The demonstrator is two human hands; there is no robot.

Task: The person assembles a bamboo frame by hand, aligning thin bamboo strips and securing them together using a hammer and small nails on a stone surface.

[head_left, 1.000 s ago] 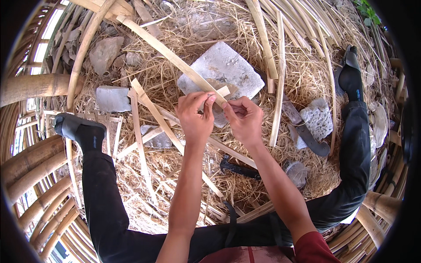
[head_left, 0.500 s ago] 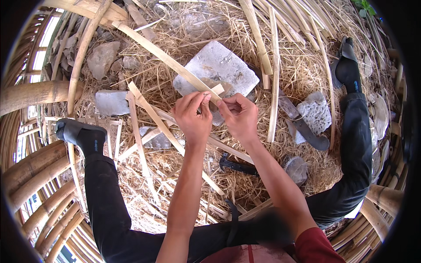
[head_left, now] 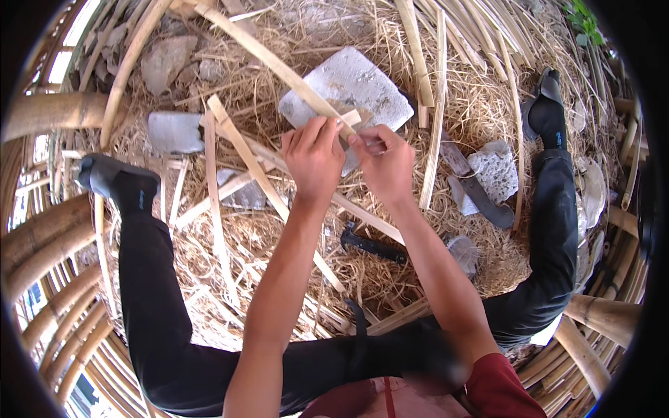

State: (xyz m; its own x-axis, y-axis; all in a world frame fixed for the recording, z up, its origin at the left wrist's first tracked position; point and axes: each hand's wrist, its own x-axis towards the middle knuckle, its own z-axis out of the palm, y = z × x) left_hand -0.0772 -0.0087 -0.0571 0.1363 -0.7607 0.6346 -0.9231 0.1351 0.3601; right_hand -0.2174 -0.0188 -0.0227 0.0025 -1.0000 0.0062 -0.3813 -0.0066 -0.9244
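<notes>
Down on the straw-covered ground (head_left: 390,279), between the person's two spread legs, both hands meet in the middle. The left hand (head_left: 313,157) is curled shut around the near end of a long bamboo strip (head_left: 279,66). The right hand (head_left: 383,164) is pinched closed on the very tip of that same strip, right beside the left hand, so the two are almost touching. I think they hold it this close together so the thin end does not wobble.

The bamboo strip runs up and away to the left, far past the hands, and it crosses over a flat grey stone (head_left: 355,90). The stone lies just behind the hands, near enough to work as a hard block to rest the strip on.

More split bamboo pieces (head_left: 240,150) lie crossed on the straw to the left, within easy reach. A dark tool with a black handle (head_left: 373,245) rests on the straw just under the right forearm. A dark blade (head_left: 481,195) lies by a rough pale rock (head_left: 496,171) on the right. Thick bamboo poles (head_left: 59,111) ring the whole spot.
</notes>
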